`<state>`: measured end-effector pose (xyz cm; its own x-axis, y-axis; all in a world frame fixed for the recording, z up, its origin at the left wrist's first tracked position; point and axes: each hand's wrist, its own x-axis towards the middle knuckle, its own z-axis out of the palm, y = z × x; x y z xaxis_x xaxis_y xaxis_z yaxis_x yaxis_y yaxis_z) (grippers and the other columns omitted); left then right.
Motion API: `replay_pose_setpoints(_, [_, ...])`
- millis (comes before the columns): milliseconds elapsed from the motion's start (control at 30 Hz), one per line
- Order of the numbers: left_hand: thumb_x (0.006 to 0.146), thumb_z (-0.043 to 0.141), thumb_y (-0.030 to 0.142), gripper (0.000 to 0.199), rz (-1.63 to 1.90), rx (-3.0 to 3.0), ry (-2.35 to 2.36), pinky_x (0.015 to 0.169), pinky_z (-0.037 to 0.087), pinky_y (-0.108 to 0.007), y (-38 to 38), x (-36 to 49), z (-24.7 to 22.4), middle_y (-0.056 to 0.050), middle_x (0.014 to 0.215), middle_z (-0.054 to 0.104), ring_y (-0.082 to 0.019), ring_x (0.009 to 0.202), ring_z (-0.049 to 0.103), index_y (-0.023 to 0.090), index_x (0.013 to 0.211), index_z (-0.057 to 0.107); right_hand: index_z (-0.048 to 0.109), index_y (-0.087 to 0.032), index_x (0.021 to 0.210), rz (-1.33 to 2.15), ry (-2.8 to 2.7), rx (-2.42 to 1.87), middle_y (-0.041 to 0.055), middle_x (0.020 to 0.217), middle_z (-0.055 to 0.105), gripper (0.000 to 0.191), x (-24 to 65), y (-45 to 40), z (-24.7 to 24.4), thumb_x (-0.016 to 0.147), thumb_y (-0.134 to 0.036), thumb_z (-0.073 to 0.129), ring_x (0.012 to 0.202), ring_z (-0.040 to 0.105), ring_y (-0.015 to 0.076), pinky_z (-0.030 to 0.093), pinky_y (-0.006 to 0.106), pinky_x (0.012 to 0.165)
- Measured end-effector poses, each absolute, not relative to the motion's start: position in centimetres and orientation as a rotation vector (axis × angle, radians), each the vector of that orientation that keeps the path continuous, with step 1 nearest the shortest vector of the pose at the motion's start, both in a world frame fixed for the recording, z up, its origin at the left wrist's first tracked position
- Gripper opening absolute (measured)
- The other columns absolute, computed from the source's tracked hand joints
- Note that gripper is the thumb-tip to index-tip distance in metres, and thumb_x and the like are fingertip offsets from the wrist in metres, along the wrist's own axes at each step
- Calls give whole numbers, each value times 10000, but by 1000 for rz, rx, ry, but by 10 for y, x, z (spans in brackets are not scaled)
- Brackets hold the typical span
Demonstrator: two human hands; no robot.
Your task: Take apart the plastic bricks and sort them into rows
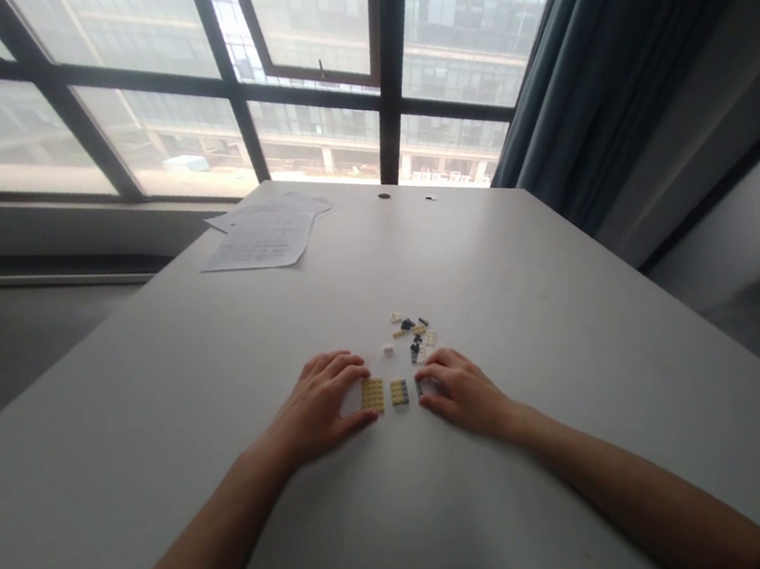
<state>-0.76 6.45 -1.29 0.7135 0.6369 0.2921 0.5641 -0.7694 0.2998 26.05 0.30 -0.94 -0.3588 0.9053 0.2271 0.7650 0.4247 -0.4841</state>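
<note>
My left hand (325,402) rests at the left of the group, its thumb and fingers closed round the near and far edges of a tan studded building plate (373,395). My right hand (462,392) pinches a small dark grey building plate (419,388) between thumb and fingers; most of that piece is hidden. Between the two hands lies a small tan and grey studded block (399,392), touched by neither. Just beyond, a single whitish piece (389,350) sits apart from the loose bricks.
Loose building bricks (418,337) in black, white and tan lie scattered past my right fingertips. Printed sheets (262,237) overlap at the far left of the white table (379,275). A round dark grommet (384,196) is near the far edge, before the windows. A dark curtain (566,55) hangs right.
</note>
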Motion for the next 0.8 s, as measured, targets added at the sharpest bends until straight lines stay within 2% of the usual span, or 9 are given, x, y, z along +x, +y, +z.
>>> replay_pose_setpoints(367, [772, 608, 537, 450, 587, 2718, 968, 1042, 307, -478, 63, -7, -13, -88, 1232, 579, -291, 1197, 454, 239, 1109, 601, 646, -201, 1070, 250, -2081, -1666, 78, 1085, 573, 309, 263, 41, -11, 788, -326, 673, 1042, 496, 231, 383, 392, 959])
replay_pose_setpoints(800, [779, 600, 543, 451, 560, 2721, 969, 1043, 299, -482, 62, -6, -12, -86, 1241, 570, -294, 1203, 440, 238, 1111, 592, 648, -213, 1031, 165, -2238, -1598, 75, 1102, 572, 275, 260, 53, -10, 811, -376, 667, 1064, 476, 240, 363, 394, 935])
